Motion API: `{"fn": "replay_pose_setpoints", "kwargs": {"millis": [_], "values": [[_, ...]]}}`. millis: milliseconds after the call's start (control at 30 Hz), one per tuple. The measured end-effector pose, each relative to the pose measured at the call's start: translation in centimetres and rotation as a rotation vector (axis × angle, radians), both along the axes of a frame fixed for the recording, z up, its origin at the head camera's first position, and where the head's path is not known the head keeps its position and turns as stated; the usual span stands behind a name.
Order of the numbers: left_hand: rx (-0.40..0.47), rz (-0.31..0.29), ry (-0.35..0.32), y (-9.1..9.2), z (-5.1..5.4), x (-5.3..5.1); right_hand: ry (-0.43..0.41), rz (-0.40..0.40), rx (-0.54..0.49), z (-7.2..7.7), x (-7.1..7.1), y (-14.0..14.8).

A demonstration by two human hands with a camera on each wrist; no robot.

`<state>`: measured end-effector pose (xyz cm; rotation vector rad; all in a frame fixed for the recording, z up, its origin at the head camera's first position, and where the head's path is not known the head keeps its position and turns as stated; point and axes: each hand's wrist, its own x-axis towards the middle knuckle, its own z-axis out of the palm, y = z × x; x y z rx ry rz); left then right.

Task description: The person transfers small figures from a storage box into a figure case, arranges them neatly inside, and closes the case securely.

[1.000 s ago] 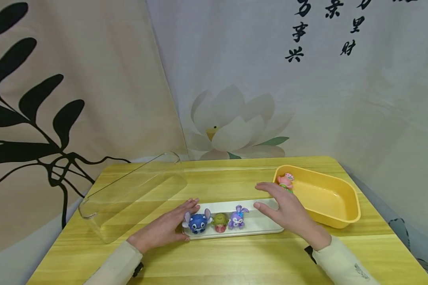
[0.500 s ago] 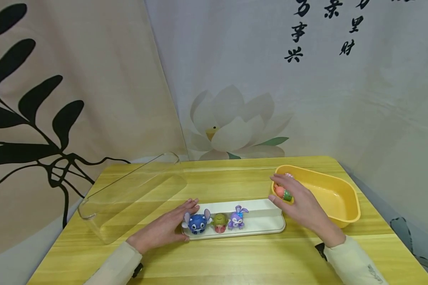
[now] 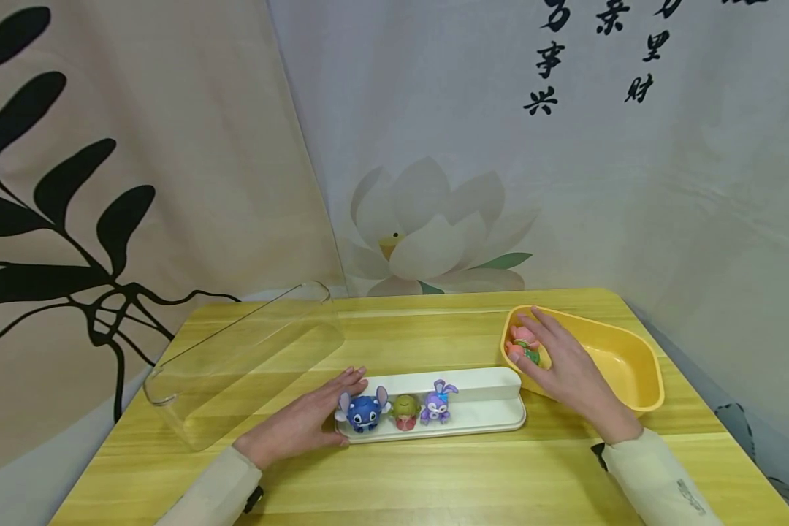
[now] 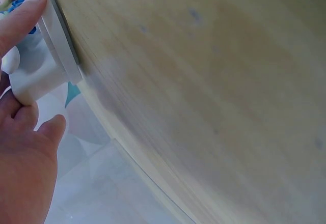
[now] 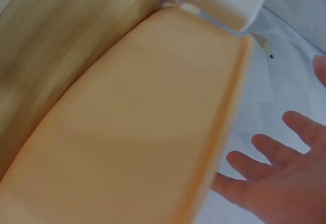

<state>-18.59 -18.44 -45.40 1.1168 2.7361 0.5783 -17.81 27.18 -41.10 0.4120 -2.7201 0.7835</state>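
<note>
L hand point(image 3: 309, 424) gripping tray point(image 3: 483, 415), R hand point(image 3: 570, 371) o/ tub point(image 3: 634, 358)

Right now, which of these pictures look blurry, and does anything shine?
Head view: fairly sharp, faint shine inside the yellow tub; left wrist view: the table looks soft and dull; right wrist view: the tub looks blurred and peach-colored.

Soft, even light in the head view; both wrist views hazy, the tub point(image 5: 127, 107) blurred.

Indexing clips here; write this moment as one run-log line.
left hand: grips white stand | right hand: at yellow bin, fingers apart | figurines: three on white stand
</note>
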Motion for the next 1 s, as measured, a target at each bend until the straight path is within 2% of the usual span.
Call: {"fn": "replay_pose_setpoints", "kwargs": {"millis": [300,533,1000], "values": [[0.002,0.005,-0.01,-0.1,0.1,0.0,-0.092,-0.03,0.078,-1.0,-1.3,1.1],[-0.003,0.006,-0.011,0.0,0.1,0.0,-0.144,-0.01,0.095,-1.6,-2.2,1.5],[-0.013,0.003,-0.028,0.0,0.2,0.0,-0.153,0.038,0.125,-1.9,-3.6,1.7]]}}
